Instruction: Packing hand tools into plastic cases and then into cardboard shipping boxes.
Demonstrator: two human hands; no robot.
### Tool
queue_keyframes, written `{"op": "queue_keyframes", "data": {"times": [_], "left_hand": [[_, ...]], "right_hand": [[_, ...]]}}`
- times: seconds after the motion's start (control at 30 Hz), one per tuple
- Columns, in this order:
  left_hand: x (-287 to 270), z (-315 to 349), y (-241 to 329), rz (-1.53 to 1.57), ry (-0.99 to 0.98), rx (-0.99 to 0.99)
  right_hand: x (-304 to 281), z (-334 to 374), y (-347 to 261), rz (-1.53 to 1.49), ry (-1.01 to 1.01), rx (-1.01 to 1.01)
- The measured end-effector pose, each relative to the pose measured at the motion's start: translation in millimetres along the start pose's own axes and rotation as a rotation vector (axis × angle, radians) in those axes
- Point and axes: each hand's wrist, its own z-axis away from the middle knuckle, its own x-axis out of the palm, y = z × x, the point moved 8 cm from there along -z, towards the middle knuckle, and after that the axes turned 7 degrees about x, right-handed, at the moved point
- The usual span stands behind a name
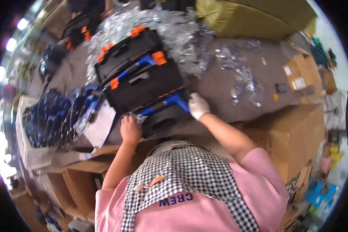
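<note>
An open black tool case (143,83) with orange latches lies in front of me on the table. Its near half holds a blue-and-black tool (176,101) with a pistol-like handle. Behind it another open black case (123,44) holds a similar blue-and-black tool (133,66). At the near left corner, my bare left hand (130,129) is closed on a small clear plastic bag (139,117). My right hand (198,106), in a white glove, grips the right edge of the near case, beside the tool's handle.
A white basket (21,135) full of blue-and-black tools stands at left, beside a white sheet (100,125). Clear plastic packets (174,38) are heaped behind the cases; more packets (243,77) lie right. Cardboard boxes (286,139) stand along the near edge.
</note>
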Motion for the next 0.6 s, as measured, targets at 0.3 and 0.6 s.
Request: {"op": "queue_keyframes", "data": {"times": [0.3, 0.6], "left_hand": [[2.0, 14.2, 1.6, -0.109, -0.081, -0.038], [58.2, -4.0, 14.5, 0.050, -0.270, 0.163]], "right_hand": [[-99.2, -6.3, 53.4, -0.145, 0.643, -0.139], [-127.3, -150.3, 285.9, -0.238, 0.431, 0.710]]}}
